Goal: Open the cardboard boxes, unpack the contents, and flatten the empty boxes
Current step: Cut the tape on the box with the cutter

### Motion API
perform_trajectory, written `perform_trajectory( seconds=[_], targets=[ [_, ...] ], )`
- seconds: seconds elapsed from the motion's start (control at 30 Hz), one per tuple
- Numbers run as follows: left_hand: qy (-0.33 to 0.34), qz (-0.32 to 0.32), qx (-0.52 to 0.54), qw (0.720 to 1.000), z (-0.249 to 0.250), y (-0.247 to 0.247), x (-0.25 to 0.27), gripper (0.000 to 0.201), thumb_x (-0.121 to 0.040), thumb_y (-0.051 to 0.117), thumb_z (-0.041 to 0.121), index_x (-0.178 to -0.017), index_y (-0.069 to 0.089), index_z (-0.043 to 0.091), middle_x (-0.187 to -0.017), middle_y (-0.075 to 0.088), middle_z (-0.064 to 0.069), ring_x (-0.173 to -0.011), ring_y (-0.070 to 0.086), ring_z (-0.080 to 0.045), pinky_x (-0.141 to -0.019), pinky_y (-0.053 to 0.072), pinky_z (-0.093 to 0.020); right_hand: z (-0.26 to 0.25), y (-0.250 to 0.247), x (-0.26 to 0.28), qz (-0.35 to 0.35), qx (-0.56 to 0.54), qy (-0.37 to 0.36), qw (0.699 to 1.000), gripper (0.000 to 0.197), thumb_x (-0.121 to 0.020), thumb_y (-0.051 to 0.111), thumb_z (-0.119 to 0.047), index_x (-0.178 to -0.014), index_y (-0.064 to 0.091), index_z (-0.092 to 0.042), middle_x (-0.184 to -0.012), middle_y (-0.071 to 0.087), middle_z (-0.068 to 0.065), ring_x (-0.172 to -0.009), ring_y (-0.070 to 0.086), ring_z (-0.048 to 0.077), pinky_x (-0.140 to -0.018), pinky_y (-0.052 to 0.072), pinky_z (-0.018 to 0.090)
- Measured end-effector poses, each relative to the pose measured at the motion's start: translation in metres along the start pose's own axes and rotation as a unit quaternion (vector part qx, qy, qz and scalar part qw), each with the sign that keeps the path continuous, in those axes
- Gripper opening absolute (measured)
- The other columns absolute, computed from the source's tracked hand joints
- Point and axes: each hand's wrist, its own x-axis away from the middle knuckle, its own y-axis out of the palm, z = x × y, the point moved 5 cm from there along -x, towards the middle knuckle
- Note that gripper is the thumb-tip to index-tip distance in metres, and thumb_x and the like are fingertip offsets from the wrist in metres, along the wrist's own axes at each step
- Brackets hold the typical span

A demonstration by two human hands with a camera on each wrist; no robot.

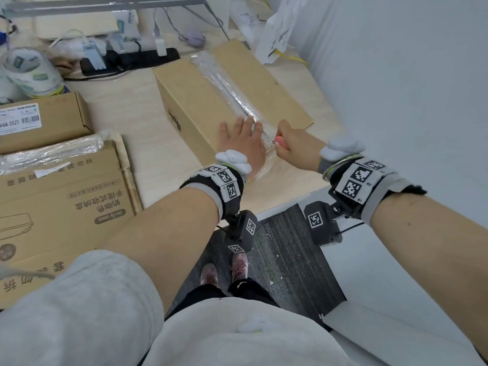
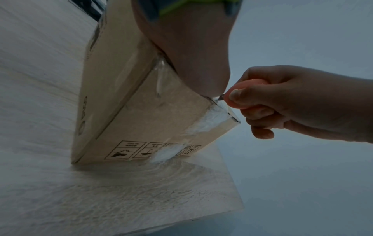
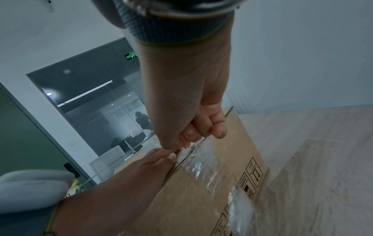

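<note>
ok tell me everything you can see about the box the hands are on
The box is plain brown cardboard, long and low, lying flat on the pale wooden table near its right edge. It is closed, with wrinkled clear tape along the top seam and down the near end. Black handling symbols are printed low on that end, and dark print marks the left side. The left hand lies flat on its top by the seam. The right hand grips a pink cutter with the blade at the near end of the taped seam.

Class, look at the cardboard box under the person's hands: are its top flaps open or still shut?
Shut. The cardboard box has flat top flaps, with clear tape along the seam.
</note>
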Motion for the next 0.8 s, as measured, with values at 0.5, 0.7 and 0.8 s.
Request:
perform_trajectory(
  seconds=[0.5,0.7,0.8],
  targets=[
    [-0.019,0.025,0.028,0.999,-0.002,-0.005,0.004,0.059,-0.101,0.021,0.037,-0.153,0.01,0.012,-0.161,0.009,-0.001,-0.148,0.004,-0.021,-0.118,0.003,-0.05,-0.004,-0.01,-0.004,0.039,-0.058,0.002,0.998,0.014,-0.097,0.046,-0.022,-0.101,0.041,-0.01,-0.09,0.062,0.013,-0.081,0.059,0.031,-0.068,0.044,0.037],
    [-0.012,0.027,0.037,0.999,-0.003,-0.004,0.003,0.056,-0.1,0.022,0.038,-0.153,0.016,0.02,-0.16,0.013,-0.002,-0.148,0.005,-0.023,-0.117,0.003,-0.05,-0.008,-0.003,-0.014,0.039,-0.016,0.005,0.999,0.02,-0.099,0.042,-0.023,-0.109,0.041,-0.006,-0.083,0.058,0.012,-0.074,0.055,0.031,-0.063,0.04,0.037],
    [-0.016,0.03,0.041,0.999,-0.003,-0.005,0.002,0.056,-0.1,0.023,0.037,-0.153,0.016,0.02,-0.16,0.014,-0.002,-0.148,0.006,-0.024,-0.117,0.003,-0.05,-0.01,-0.006,-0.016,0.049,-0.007,-0.004,0.999,0.019,-0.098,0.043,-0.022,-0.109,0.041,-0.006,-0.083,0.057,0.011,-0.073,0.054,0.03,-0.062,0.038,0.036]
  ],
)
